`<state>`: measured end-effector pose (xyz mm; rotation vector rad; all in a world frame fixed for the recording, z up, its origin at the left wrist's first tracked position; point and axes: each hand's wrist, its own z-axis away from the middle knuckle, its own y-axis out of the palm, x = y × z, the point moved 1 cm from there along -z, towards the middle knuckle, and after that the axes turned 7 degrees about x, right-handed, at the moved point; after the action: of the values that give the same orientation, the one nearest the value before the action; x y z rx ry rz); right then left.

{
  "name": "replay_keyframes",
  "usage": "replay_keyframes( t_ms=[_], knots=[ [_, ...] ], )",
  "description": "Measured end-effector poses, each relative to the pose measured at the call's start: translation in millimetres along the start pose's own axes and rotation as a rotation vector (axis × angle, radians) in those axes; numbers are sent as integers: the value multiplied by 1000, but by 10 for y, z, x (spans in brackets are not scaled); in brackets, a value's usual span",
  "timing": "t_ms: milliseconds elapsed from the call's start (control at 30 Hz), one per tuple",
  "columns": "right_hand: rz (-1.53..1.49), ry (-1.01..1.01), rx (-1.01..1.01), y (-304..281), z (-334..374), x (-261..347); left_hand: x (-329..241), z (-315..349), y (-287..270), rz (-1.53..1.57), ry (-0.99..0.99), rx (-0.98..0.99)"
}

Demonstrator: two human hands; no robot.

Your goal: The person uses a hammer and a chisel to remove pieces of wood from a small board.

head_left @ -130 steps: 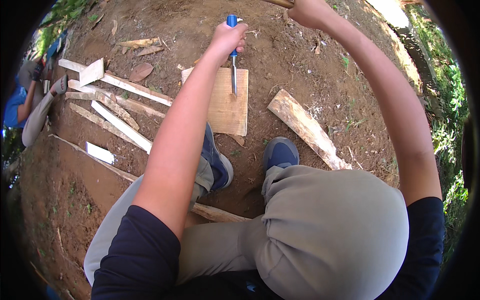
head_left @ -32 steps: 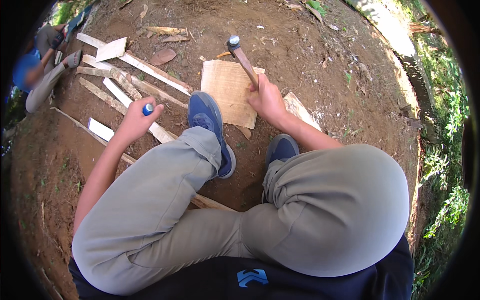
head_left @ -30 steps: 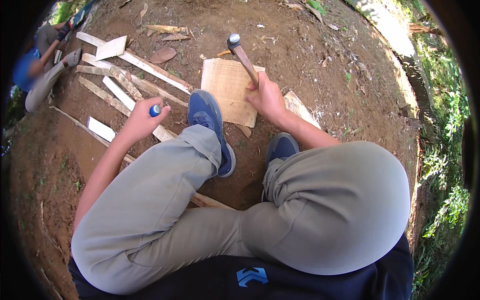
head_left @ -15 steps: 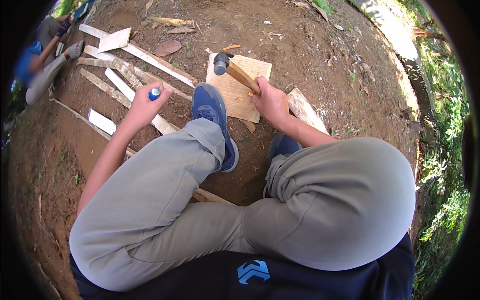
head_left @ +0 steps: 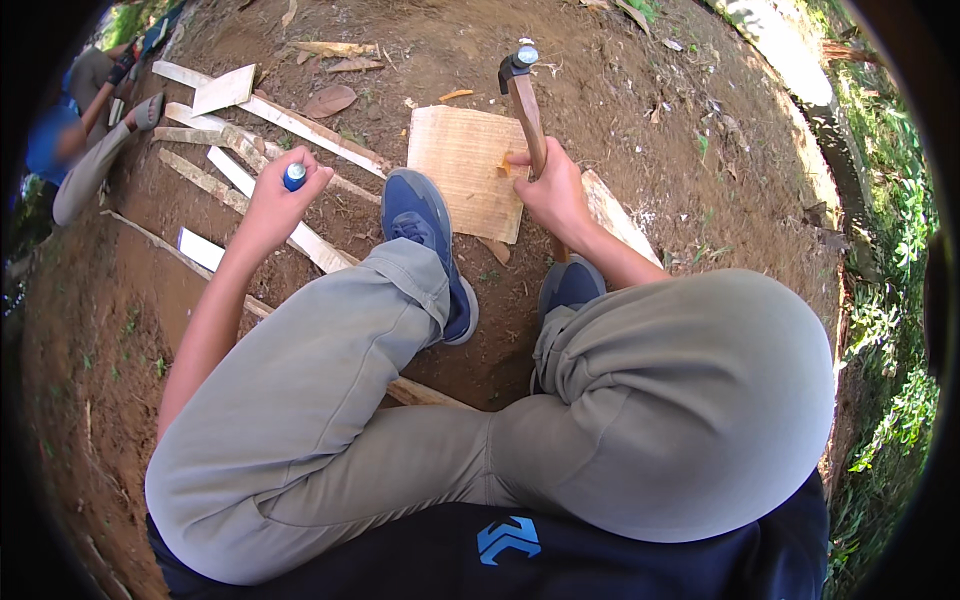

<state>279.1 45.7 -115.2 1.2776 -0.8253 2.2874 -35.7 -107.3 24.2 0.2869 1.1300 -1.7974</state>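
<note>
My left hand (head_left: 280, 200) is closed round a blue handle (head_left: 294, 177) with a pale round end; the rest of that tool is hidden. In my right hand (head_left: 555, 190) is a claw hammer (head_left: 524, 95), gripped by its wooden handle, its head raised and pointing away from me. That hand is over the right edge of a square wooden board (head_left: 460, 180) lying on the ground. One finger of it sticks out toward a small orange-yellow patch (head_left: 504, 165) on the board. My left shoe (head_left: 420, 215) is against the board's left edge.
Several wooden strips (head_left: 250, 185) lie crossed on the dirt at the left, with a small flat board (head_left: 224, 90) on top. A split wood piece (head_left: 615, 215) lies right of the board. Another person (head_left: 85, 130) sits at the far left. Greenery (head_left: 890, 300) borders the right.
The hammer has swung up and to the right, its handle now more upright. My right hand has shifted slightly right, uncovering the orange-yellow patch. My left hand has moved slightly left and up.
</note>
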Motion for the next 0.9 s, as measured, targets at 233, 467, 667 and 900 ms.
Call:
replay_keyframes(
  t_ms=[233,467,667,900],
  knots=[
    [-25,10,39,82,24,-44,43,54,35,48,-41,5],
    [-2,-23,39,147,78,-102,35,35,34,57,-19,-2],
    [31,-14,49,191,164,-89,-72,22,32,59,-44,-7],
    [-14,83,6,32,253,44,-281,-90,-74,-13,12,-99]
  ],
)
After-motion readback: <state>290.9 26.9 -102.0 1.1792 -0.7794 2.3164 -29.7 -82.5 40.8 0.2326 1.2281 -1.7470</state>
